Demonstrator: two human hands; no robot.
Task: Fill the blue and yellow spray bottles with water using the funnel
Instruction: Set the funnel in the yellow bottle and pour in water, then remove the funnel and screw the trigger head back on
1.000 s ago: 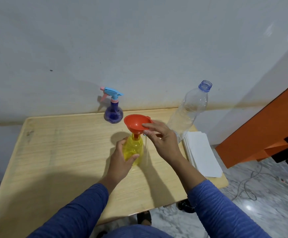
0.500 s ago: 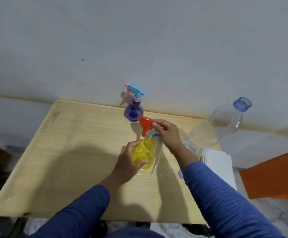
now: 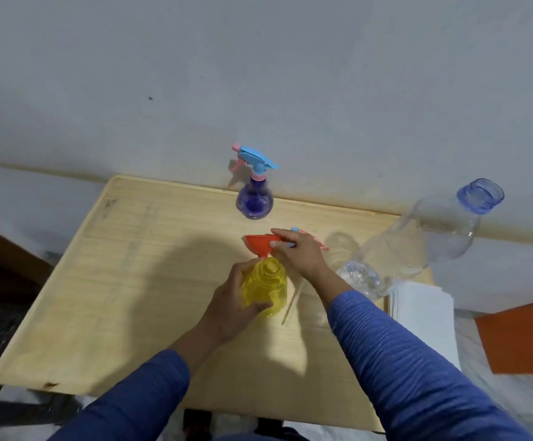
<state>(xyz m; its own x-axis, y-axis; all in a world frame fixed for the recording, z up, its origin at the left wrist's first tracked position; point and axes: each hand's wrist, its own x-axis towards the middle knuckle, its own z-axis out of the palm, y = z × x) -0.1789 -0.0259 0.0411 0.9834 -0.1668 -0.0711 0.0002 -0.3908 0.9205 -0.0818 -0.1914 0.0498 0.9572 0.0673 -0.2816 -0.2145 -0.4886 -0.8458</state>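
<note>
- Head view: the left hand (image 3: 231, 305) gripped the yellow spray bottle (image 3: 265, 289) on the table (image 3: 115, 281); the right hand (image 3: 297, 253) pinched the funnel (image 3: 260, 245) just off its open neck.
- Best to set the funnel aside gently (drips likely) and keep the bottle upright; the blue spray bottle (image 3: 254, 198) stood capped behind.

Your left hand (image 3: 231, 305) is gripping the open-necked yellow plastic spray bottle (image 3: 264, 289) on the pale wooden table (image 3: 106, 281), while your right hand (image 3: 297, 254) is pinching the orange plastic funnel (image 3: 260, 245) just beyond its neck

Dim, soft, perhaps motion-blurred; warped edges
</note>
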